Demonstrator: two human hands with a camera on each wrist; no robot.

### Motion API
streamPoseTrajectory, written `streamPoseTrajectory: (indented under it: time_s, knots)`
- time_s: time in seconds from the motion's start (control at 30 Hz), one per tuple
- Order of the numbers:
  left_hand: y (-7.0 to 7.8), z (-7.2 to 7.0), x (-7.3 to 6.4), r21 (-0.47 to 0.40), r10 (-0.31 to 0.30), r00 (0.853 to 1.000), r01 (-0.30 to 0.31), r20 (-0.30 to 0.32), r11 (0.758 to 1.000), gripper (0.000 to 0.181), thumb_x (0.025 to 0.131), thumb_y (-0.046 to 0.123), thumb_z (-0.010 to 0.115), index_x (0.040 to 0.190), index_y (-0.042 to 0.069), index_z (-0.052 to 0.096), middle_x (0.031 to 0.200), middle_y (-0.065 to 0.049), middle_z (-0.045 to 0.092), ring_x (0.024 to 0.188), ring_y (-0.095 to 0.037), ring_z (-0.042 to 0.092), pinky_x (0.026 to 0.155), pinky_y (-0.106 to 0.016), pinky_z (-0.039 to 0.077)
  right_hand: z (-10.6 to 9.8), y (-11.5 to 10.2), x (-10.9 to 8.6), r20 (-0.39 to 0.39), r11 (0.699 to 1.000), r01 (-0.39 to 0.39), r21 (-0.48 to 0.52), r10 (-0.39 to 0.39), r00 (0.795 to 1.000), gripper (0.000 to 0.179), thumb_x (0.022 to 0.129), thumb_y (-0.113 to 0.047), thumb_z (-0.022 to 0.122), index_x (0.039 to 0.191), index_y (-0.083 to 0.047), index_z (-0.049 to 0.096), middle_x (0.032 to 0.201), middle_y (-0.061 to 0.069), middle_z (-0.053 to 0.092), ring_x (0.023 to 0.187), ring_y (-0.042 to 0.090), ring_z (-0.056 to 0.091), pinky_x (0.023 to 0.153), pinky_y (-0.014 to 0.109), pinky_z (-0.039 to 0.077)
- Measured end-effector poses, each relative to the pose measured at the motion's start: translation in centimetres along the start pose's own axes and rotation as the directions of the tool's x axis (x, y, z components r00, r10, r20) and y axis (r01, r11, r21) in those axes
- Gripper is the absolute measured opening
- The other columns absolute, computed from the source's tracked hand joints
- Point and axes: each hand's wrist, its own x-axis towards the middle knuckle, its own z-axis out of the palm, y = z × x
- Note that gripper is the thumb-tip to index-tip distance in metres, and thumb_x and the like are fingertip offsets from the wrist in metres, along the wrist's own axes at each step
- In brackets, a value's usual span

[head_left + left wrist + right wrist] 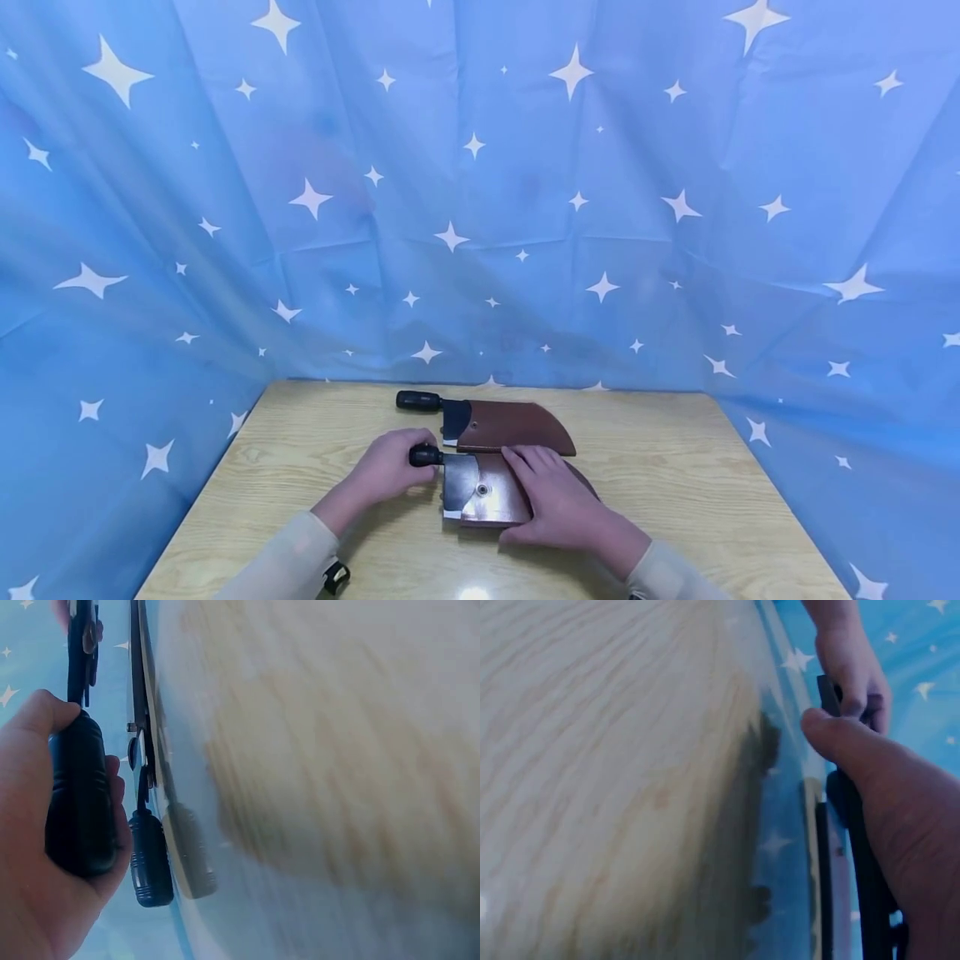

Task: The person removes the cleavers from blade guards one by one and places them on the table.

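Note:
A broad knife in a brown leather sheath (498,504) lies crosswise before me, a little above the tabletop. My left hand (397,462) grips its black ridged handle (79,795), thumb near the blade end. My right hand (555,508) holds the rounded end of the sheath, fingers over the top and thumb along the near edge. Most of the blade is hidden; a thin bright strip shows at the sheath's mouth. Behind it, a second sheathed knife (517,425) rests on the table, its black handle (150,859) pointing left. Neither hand touches that one.
The wooden table (300,433) has a glossy top that mirrors the knives. A blue curtain with white stars (450,167) hangs behind the table and along its sides. A black band (335,577) sits at my left sleeve.

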Motion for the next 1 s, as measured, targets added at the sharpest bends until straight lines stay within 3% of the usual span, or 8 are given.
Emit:
streamPoseTrajectory:
  time_s: [0.1,0.27,0.67,1.0]
  knots:
    - [0.3,-0.1,0.2,0.04,0.004,1.0,-0.004,0.002,0.999,0.026,0.089,0.028,0.088,0.11,0.028,0.073,0.096,0.01,0.071,0.066,-0.007,0.062,0.064,-0.032,0.055,-0.2,-0.1,0.1,-0.003,1.0,-0.005,-0.001,0.005,1.0,0.128,0.075,-0.084,0.084,0.167,-0.005,0.043,0.158,0.01,0.053,0.146,0.031,0.049,0.125,0.056,0.037]
    - [0.6,-0.1,0.5,0.129,0.015,1.0,-0.012,-0.023,0.992,0.028,0.085,0.035,0.088,0.107,0.032,0.071,0.092,0.016,0.068,0.075,-0.007,0.06,0.072,-0.034,0.052,-0.8,-0.4,-0.1,-0.007,1.0,-0.019,0.017,0.019,1.0,0.126,0.075,-0.079,0.088,0.167,-0.005,0.045,0.154,0.009,0.055,0.143,0.03,0.051,0.124,0.057,0.039]
    - [1.3,-1.0,0.3,0.144,0.025,0.998,-0.016,-0.064,0.99,0.029,0.081,0.032,0.087,0.105,0.031,0.071,0.09,0.017,0.068,0.076,-0.01,0.059,0.07,-0.036,0.051,-1.9,-0.6,0.2,-0.025,1.0,-0.025,-0.016,0.024,0.999,0.126,0.073,-0.078,0.089,0.166,-0.005,0.046,0.15,0.009,0.057,0.139,0.029,0.053,0.123,0.054,0.04]
    - [1.4,-2.6,0.1,0.187,0.041,0.994,-0.022,-0.101,0.982,0.029,0.08,0.03,0.087,0.105,0.03,0.071,0.087,0.02,0.064,0.075,-0.007,0.057,0.072,-0.035,0.05,-3.1,0.2,-0.5,-0.04,1.0,-0.028,0.012,0.029,0.999,0.125,0.072,-0.073,0.092,0.167,-0.007,0.044,0.152,0.009,0.055,0.141,0.029,0.051,0.123,0.054,0.04]
